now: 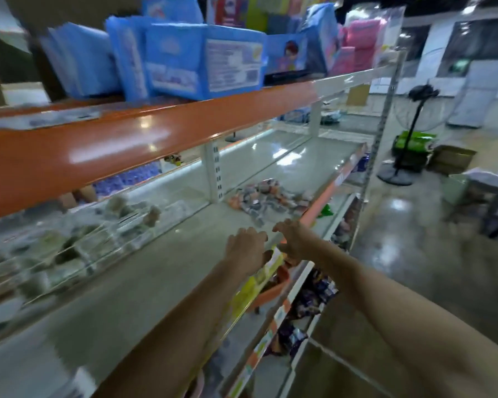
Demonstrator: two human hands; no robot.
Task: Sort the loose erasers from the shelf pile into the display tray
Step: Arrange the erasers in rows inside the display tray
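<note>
A pile of loose wrapped erasers (266,198), orange, grey and white, lies on the pale middle shelf (156,282) near its front edge. A clear display tray (69,254) with dividers and blurred items in it stands on the same shelf to the left. My left hand (246,248) hovers over the shelf just short of the pile, fingers loosely curled, nothing visible in it. Beside it, my right hand (292,239) reaches over the shelf's front edge with fingers extended toward the pile, holding nothing. The view is motion-blurred.
An orange shelf beam (127,142) runs overhead, with blue packages (202,64) on top. A white upright post (213,170) stands behind the pile. Lower shelves hold mixed goods (314,297). A standing fan (408,133) and boxes (452,159) occupy the floor at right.
</note>
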